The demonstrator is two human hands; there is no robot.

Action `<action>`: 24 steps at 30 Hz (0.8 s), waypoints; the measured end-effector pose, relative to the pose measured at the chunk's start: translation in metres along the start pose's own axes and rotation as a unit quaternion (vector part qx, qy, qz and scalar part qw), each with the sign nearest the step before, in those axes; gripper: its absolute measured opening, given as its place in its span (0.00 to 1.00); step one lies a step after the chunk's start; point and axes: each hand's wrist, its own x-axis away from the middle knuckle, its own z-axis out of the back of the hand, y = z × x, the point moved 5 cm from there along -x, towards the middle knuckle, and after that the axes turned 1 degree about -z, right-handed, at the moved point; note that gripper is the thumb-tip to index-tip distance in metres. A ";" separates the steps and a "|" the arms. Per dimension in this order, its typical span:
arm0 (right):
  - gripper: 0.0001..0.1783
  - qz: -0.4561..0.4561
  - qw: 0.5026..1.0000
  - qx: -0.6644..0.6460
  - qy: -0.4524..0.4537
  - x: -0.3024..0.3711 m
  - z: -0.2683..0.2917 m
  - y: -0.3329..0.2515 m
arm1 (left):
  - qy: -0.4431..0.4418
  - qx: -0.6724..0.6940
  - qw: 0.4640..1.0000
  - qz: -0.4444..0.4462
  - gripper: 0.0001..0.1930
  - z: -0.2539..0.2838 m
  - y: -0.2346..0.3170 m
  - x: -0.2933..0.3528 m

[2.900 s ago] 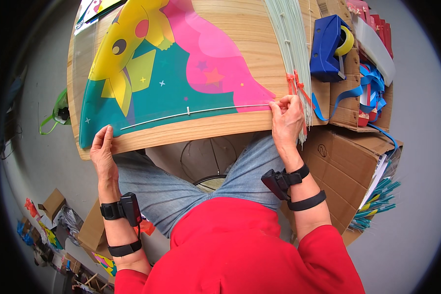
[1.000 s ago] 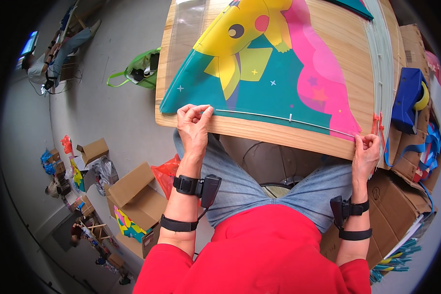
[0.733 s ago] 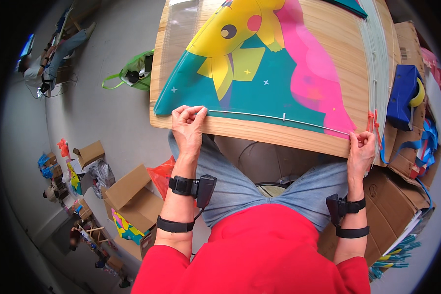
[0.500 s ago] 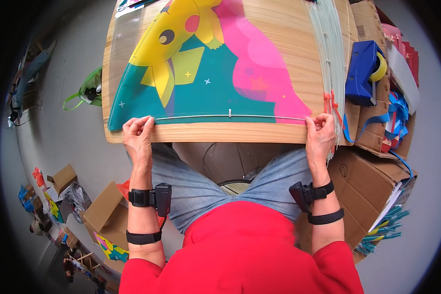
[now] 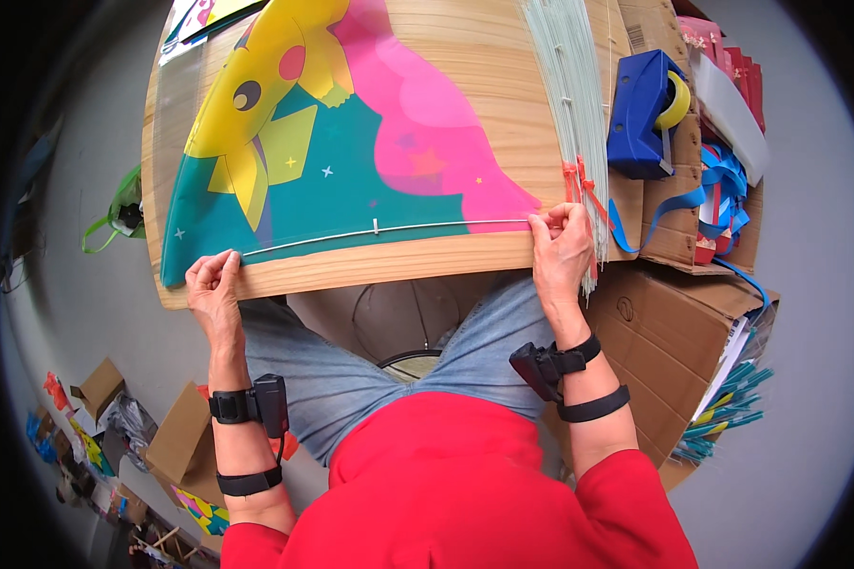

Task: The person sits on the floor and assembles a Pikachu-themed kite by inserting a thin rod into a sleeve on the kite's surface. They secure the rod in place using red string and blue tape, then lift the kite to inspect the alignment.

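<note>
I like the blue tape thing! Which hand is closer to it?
Right. The right hand sits just below-left of the blue tape dispenser; the left hand is far across the table at the sheet's other corner.

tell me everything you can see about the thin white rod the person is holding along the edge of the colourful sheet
The thin white rod is a slim, pale, slightly bowed stick, likely plastic. It lies flat along the near edge of the colourful sheet on the wooden table. A small clip-like piece sits near its middle. The left hand pins its left end; the right hand pinches its right end.
</note>
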 end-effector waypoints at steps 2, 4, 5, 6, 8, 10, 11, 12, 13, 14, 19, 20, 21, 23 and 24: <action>0.17 0.009 1.000 0.005 0.000 0.000 0.000 -0.002 | -0.006 -0.009 1.000 0.003 0.08 0.001 -0.001 0.000; 0.17 0.013 1.000 0.005 -0.003 0.000 0.000 -0.004 | -0.006 -0.013 1.000 -0.001 0.08 0.001 -0.004 -0.001; 0.17 0.012 1.000 0.002 -0.004 0.000 0.000 -0.004 | -0.006 -0.014 1.000 -0.003 0.08 0.000 -0.004 -0.002; 0.17 0.011 1.000 0.000 -0.006 0.000 0.000 -0.004 | -0.005 -0.015 1.000 -0.008 0.08 0.000 -0.003 -0.001; 0.16 0.015 1.000 -0.001 -0.005 0.001 -0.001 -0.004 | -0.004 -0.017 1.000 -0.018 0.09 -0.002 -0.001 0.000; 0.16 0.013 1.000 -0.006 -0.006 0.001 -0.001 -0.004 | 0.012 -0.017 1.000 -0.016 0.11 -0.002 -0.003 0.000; 0.16 0.009 1.000 -0.011 -0.008 0.002 -0.001 -0.005 | 0.020 -0.018 1.000 -0.015 0.13 -0.003 -0.003 0.000; 0.16 0.005 1.000 -0.015 -0.009 0.002 -0.001 -0.006 | 0.019 -0.029 0.999 -0.007 0.14 -0.002 -0.003 -0.001; 0.16 0.005 1.000 -0.027 -0.005 0.003 -0.001 -0.007 | 0.018 -0.040 0.999 0.002 0.16 -0.002 -0.003 -0.002; 0.16 0.004 0.999 -0.038 -0.001 0.003 -0.001 -0.008 | 0.017 -0.051 0.998 0.010 0.17 -0.001 -0.003 -0.003; 0.18 -0.001 0.999 -0.039 0.009 0.006 -0.001 -0.010 | 0.028 -0.069 0.997 0.007 0.20 -0.001 0.002 -0.003; 0.18 0.021 0.999 -0.014 0.020 0.004 0.002 -0.010 | 0.028 -0.070 0.997 0.009 0.20 -0.001 0.002 -0.004; 0.19 0.043 0.999 0.011 0.030 0.003 0.004 -0.010 | 0.026 -0.076 0.997 0.015 0.20 -0.001 0.003 -0.004; 0.19 0.038 0.999 0.007 0.028 0.001 0.000 -0.007 | 0.023 -0.088 0.995 0.027 0.19 0.001 0.005 -0.005; 0.20 0.036 0.999 0.004 0.026 0.000 -0.003 -0.005 | 0.021 -0.078 0.996 0.031 0.19 0.001 0.005 -0.005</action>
